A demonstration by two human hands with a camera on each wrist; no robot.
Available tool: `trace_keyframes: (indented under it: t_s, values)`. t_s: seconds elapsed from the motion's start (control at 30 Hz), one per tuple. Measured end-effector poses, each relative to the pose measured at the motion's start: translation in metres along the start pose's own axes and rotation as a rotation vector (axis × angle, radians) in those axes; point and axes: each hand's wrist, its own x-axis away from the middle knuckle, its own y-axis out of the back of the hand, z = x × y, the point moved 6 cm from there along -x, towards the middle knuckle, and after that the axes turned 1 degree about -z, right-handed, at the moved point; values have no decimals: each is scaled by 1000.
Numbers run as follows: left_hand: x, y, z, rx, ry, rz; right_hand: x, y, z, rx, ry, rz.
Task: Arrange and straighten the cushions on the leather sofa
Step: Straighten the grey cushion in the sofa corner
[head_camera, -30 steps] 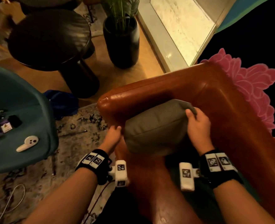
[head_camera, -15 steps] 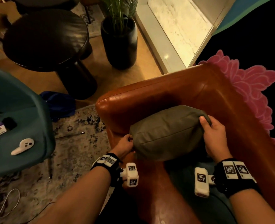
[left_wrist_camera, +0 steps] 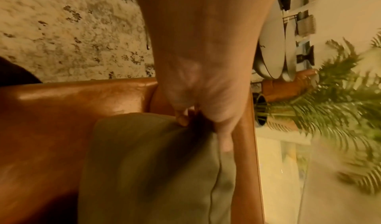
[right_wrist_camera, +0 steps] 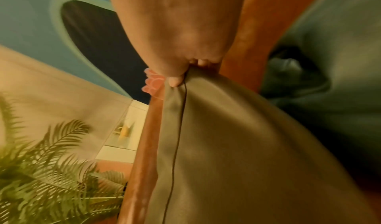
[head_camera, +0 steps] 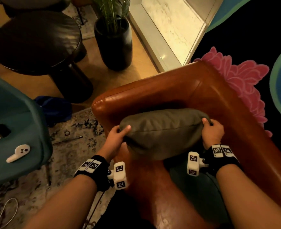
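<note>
Your left thumb (head_camera: 127, 128) lies on top of the grey cushion (head_camera: 162, 132) at its left corner, and the other fingers curl beneath it, so your left hand (head_camera: 115, 136) pinches that corner; the left wrist view shows the fingertips (left_wrist_camera: 182, 120) tucked into the fabric beside the seam. Your right thumb (head_camera: 204, 121) presses over the cushion's right corner, the remaining fingers wrapped behind, so your right hand (head_camera: 212, 132) grips it too; in the right wrist view the thumb tip (right_wrist_camera: 174, 81) nips the fabric right at the seam.

Both wrists are bent slightly inward, forearms reaching forward and roughly parallel, each wearing a black band with white marker blocks.

The cushion is held lengthwise between your hands in the corner of the brown leather sofa (head_camera: 153, 91), close against the armrest, its lower edge on or just above the seat; which one cannot be told. A dark teal cushion (head_camera: 200, 190) lies on the seat beneath your right forearm.

Beyond the armrest a black pot (head_camera: 115, 43) holds a green palm-like plant (head_camera: 113, 9). To your left, a teal chair (head_camera: 17, 164) carries a white controller (head_camera: 18, 152) and a few small dark items. A round dark table (head_camera: 35, 42) stands on the wooden floor behind it.
</note>
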Motion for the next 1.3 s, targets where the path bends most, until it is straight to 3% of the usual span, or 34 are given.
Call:
trace_keyframes:
  t_s: [0.17,0.27,0.37,0.47,0.53,0.6,0.63,0.67,0.7,0.73,0.77,0.8,0.83,0.93,1.03,1.13,1.2,1.23,1.3]
  values:
    - [16,17,-31,-400,-293,-171,-3,17,-9,-17,12,-59]
    - [19,13,-47,-488,-338,-295,4,14,9,-116,47,-130]
    - [20,24,-62,-571,-370,-267,5,11,17,-181,135,-13]
    - [12,44,-71,-628,-368,-267,-1,3,-7,-177,-9,120]
    - [11,52,-74,-634,-362,-420,6,-13,-15,-168,-81,169]
    - [23,41,-89,-848,-509,-658,19,-21,0,-160,-46,151]
    - [32,14,-93,-950,-670,-661,29,-24,9,-142,-17,145]
    - [39,-26,-93,-992,-840,-536,40,-27,17,-121,19,151]
    - [47,-76,-87,-970,-982,-299,51,-32,25,-102,74,172]
    - [54,-126,-75,-972,-1025,-54,63,-39,34,-100,141,217]
    - [60,-168,-64,-985,-1018,120,75,-45,41,-127,178,269]
    - [60,-195,-53,-999,-977,203,83,-49,42,-189,177,315]
    - [50,-205,-45,-1031,-946,205,83,-55,39,-276,139,340]
    - [13,-161,-21,-1396,-945,20,66,-38,1,-557,-89,301]
    - [-22,-62,-7,-1597,-770,-193,51,-24,-20,-578,-194,320]
    - [-19,34,-6,-1513,-369,-399,44,-31,-14,-493,-163,334]
    - [-7,68,-7,-1323,-126,-413,42,-39,-9,-479,-186,243]
    - [-5,71,-8,-1249,-124,-396,42,-40,-3,-449,-168,184]
    - [4,62,-25,-1075,-266,-402,49,-40,19,-273,-1,172]
